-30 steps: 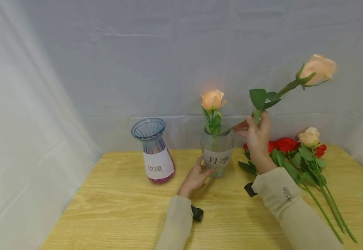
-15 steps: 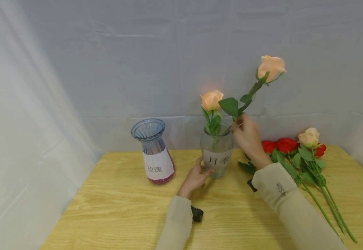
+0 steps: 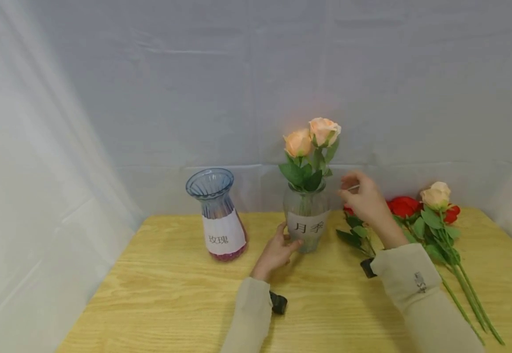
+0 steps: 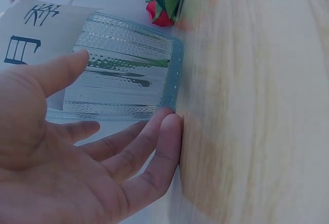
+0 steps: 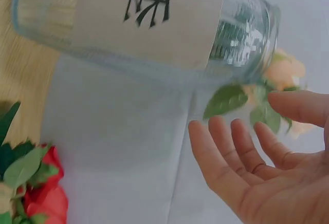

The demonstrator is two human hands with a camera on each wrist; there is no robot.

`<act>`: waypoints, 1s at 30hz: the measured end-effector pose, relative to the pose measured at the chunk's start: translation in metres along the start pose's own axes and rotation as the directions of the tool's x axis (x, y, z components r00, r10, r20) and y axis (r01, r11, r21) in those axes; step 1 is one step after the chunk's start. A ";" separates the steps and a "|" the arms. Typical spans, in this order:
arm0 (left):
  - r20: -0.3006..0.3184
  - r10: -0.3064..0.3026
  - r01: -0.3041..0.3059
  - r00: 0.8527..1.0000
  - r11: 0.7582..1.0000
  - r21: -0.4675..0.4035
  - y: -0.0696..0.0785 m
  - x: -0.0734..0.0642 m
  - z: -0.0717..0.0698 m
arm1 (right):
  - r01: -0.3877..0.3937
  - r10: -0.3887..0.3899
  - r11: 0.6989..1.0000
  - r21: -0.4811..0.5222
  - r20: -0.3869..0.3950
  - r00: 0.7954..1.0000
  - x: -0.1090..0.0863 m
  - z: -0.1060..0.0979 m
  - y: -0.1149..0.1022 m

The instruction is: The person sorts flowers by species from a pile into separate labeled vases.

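A clear glass vase [image 3: 306,205] with a white label stands mid-table and holds two peach roses [image 3: 325,131], their stems inside and leaves at the rim. My left hand [image 3: 278,251] rests against the vase's lower left side. In the left wrist view its thumb lies before the label and its loosely bent fingers [image 4: 154,167] are near the base. My right hand [image 3: 364,198] hovers right of the vase, apart from it. The right wrist view shows its fingers [image 5: 221,167] spread and relaxed, with nothing held.
A blue-to-pink glass vase [image 3: 214,208] with a white label stands to the left. Right of my right hand lie red flowers [image 3: 403,207] and a cream rose [image 3: 436,195] with long stems. A pale sheet [image 3: 172,98] hangs behind the wooden table [image 3: 185,304].
My right hand carried the second peach rose leftward, lowered it into the clear vase, let go and drew back to the right. My left hand stayed at the vase.
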State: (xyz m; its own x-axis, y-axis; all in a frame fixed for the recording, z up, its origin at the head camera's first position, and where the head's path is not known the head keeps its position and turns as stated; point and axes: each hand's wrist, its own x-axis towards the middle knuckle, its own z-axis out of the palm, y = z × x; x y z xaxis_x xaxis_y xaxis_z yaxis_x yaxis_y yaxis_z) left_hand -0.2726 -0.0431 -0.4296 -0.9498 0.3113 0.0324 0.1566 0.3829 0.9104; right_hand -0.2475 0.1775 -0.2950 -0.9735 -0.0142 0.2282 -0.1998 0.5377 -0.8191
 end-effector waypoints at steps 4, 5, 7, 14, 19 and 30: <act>0.005 -0.002 0.002 1.000 1.000 0.002 0.001 -0.001 0.000 | -0.034 0.033 0.999 -0.023 -0.026 0.999 -0.010 -0.013 0.016; 0.006 -0.004 0.004 1.000 1.000 0.004 0.002 -0.001 -0.001 | -0.037 0.037 0.999 -0.033 -0.028 0.999 -0.012 -0.017 0.020; 0.008 -0.009 0.008 1.000 1.000 0.005 0.002 -0.002 -0.001 | -0.031 0.029 0.997 -0.066 -0.039 0.999 -0.015 -0.024 0.030; -0.003 -0.006 0.006 1.000 1.000 0.003 0.001 0.000 0.000 | -0.058 0.049 0.978 -0.199 -0.047 0.998 -0.025 -0.048 0.060; -0.007 -0.012 0.012 1.000 1.000 -0.003 0.002 0.001 0.001 | -0.081 0.077 0.982 -0.173 -0.030 0.997 -0.033 -0.064 0.075; 0.003 -0.031 0.031 1.000 0.999 -0.012 0.003 0.001 0.002 | -0.113 0.119 0.986 -0.120 0.047 0.992 -0.045 -0.097 0.102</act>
State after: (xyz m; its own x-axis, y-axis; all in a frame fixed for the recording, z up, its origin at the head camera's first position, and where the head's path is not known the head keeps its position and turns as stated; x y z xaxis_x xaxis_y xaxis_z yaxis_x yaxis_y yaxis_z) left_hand -0.2723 -0.0404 -0.4277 -0.9534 0.3018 0.0025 0.1233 0.3818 0.9160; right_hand -0.2130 0.3148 -0.3376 -0.9946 0.0104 0.1037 -0.0737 0.6335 -0.7702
